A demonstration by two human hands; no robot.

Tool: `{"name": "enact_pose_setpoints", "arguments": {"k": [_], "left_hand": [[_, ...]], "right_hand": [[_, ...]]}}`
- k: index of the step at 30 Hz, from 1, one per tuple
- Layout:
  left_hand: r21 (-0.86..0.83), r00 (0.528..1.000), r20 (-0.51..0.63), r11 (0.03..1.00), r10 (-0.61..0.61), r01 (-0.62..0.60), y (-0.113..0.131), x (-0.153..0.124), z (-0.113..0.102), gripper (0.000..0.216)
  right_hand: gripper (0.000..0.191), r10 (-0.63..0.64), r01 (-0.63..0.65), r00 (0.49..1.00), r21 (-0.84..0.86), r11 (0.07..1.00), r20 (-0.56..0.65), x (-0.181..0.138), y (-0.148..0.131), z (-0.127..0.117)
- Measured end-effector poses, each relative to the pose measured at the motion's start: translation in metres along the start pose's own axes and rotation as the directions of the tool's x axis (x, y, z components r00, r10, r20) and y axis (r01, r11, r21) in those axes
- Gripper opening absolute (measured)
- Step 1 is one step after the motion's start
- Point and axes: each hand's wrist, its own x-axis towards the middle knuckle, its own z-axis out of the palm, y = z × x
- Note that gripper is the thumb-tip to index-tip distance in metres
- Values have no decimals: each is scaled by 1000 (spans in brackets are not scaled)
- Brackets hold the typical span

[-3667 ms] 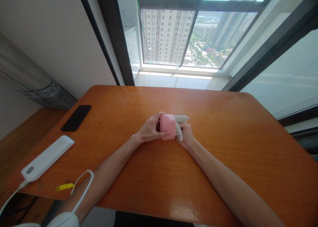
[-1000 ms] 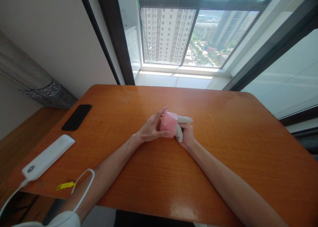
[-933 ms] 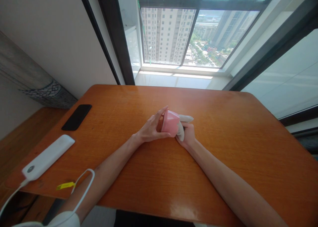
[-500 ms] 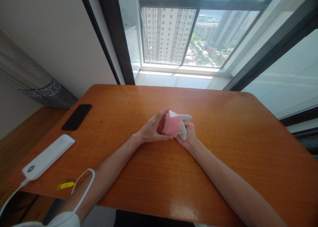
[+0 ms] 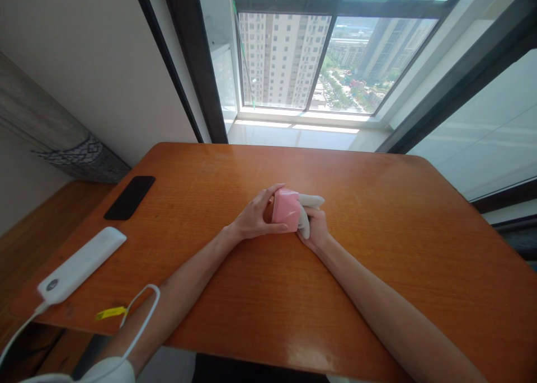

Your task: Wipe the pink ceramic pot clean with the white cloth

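Observation:
A small pink, cup-like container (image 5: 286,210) with flat facets is held just above the middle of the table. My left hand (image 5: 255,214) grips it from the left, with the thumb along its near side and the fingers over its far edge. My right hand (image 5: 315,229) is closed around a pale grey, soft-looking cloth (image 5: 310,201), which is pressed against the container's right side. One end of the cloth sticks out past the right fingers. The underside of the container and several right fingertips are hidden.
On the wooden table (image 5: 235,293), a black phone (image 5: 130,197) lies at the left, with a white power bank (image 5: 81,265) nearer me. A white cable (image 5: 145,321) with a yellow tag (image 5: 111,313) runs by my left forearm. Beyond the far edge is a window (image 5: 289,61).
The pink container has turned and shifted slightly left, deeper into my left hand. Its darker opening no longer shows. The cloth has moved a little with it.

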Motion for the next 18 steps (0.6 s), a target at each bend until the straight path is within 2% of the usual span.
{"name": "enact_pose_setpoints", "arguments": {"k": [5, 10, 18], "left_hand": [[-44, 999, 6, 998, -40, 41, 1, 1, -2, 100], [-54, 997, 22, 996, -74, 76, 2, 3, -3, 99], [-53, 996, 37, 995, -79, 81, 2, 3, -4, 100]], "right_hand": [[14, -50, 51, 999, -45, 998, 11, -4, -1, 2], [3, -67, 67, 998, -89, 994, 8, -7, -1, 4], [4, -53, 51, 998, -92, 994, -23, -7, 1, 2]]}}
